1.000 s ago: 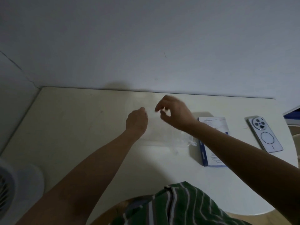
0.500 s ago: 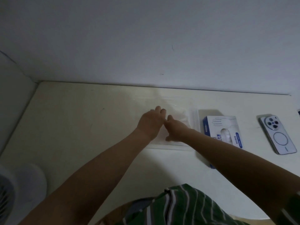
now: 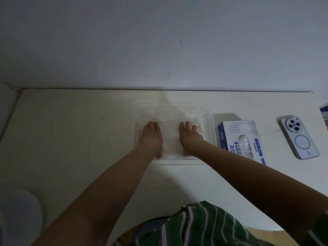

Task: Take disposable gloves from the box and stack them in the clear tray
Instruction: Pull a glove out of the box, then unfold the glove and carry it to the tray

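Gloves (image 3: 170,137), thin and translucent, lie flat in the clear tray (image 3: 211,125) at the middle of the pale worktop (image 3: 71,139). Both of the person's hands press down on them inside the tray. The left hand (image 3: 152,139) rests palm down at the stack's 9 o'clock side, its fingers (image 3: 151,126) straight and held together. The right hand (image 3: 190,139) rests palm down at the 3 o'clock side, its fingers (image 3: 182,126) straight and slightly spread. The gloves show between and under the two hands.

A blue and white glove box (image 3: 241,139) lies just beside the tray at its 3 o'clock. Farther out at 3 o'clock a phone (image 3: 298,137) lies with its camera side up. A white fan (image 3: 19,215), blurred, sits at 8 o'clock.
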`<state>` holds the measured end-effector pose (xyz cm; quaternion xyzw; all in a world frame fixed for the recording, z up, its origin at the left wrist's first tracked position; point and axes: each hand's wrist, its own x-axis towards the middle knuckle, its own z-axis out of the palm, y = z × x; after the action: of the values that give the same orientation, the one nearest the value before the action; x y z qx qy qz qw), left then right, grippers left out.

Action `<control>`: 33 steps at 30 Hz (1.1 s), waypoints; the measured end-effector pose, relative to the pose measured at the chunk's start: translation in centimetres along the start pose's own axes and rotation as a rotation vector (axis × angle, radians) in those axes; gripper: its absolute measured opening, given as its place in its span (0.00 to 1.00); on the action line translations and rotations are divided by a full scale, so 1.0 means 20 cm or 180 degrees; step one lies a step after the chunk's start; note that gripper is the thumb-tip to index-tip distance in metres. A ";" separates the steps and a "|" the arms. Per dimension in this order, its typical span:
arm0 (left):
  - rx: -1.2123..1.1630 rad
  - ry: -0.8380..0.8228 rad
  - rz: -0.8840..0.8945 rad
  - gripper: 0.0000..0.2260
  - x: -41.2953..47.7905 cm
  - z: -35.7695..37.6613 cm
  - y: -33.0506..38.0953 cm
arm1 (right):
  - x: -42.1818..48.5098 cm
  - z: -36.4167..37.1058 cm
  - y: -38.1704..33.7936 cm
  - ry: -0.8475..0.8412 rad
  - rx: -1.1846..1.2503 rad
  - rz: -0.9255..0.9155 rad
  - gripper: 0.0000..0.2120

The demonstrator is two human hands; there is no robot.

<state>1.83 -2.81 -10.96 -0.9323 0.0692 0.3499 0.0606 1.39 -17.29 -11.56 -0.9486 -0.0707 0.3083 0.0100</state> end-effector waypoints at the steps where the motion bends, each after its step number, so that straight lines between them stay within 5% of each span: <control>1: -0.0005 0.0025 -0.0003 0.57 0.00 0.00 0.00 | 0.00 -0.01 0.00 -0.0053 0.0036 0.0014 0.51; 5: -0.0261 0.0046 -0.0055 0.56 -0.04 -0.02 -0.01 | -0.05 -0.07 0.00 -0.0153 0.0105 -0.0167 0.52; 7: -0.0602 0.0254 -0.0208 0.48 -0.06 -0.06 0.01 | -0.10 -0.14 0.02 0.0101 0.0222 -0.0562 0.40; 12: -0.1286 0.1867 -0.0225 0.15 -0.14 -0.29 0.16 | -0.29 -0.40 0.19 0.0913 0.1529 -0.1565 0.10; 16: -0.1536 0.2366 0.0354 0.07 -0.23 -0.44 0.43 | -0.38 -0.43 0.49 0.1659 0.2102 -0.0902 0.07; 19: -0.1628 0.2072 0.0976 0.06 -0.29 -0.46 0.68 | -0.43 -0.31 0.74 0.1448 0.1916 -0.0152 0.07; 23: -0.1425 0.0880 0.1549 0.08 -0.29 -0.38 0.94 | -0.50 -0.06 0.94 0.0772 0.1416 0.0293 0.10; 28: -0.1219 0.0417 0.1173 0.24 -0.17 -0.22 1.05 | -0.52 0.10 0.97 0.1082 0.1128 0.0322 0.16; 33: -0.1625 0.0392 0.0933 0.30 -0.13 -0.14 1.09 | -0.48 0.14 0.96 0.1253 0.0627 0.0205 0.12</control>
<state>-2.04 -24.44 -8.56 -0.9169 0.1164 0.3038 -0.2313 -5.43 -37.77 -9.35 -0.9867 -0.0065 0.1228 0.1063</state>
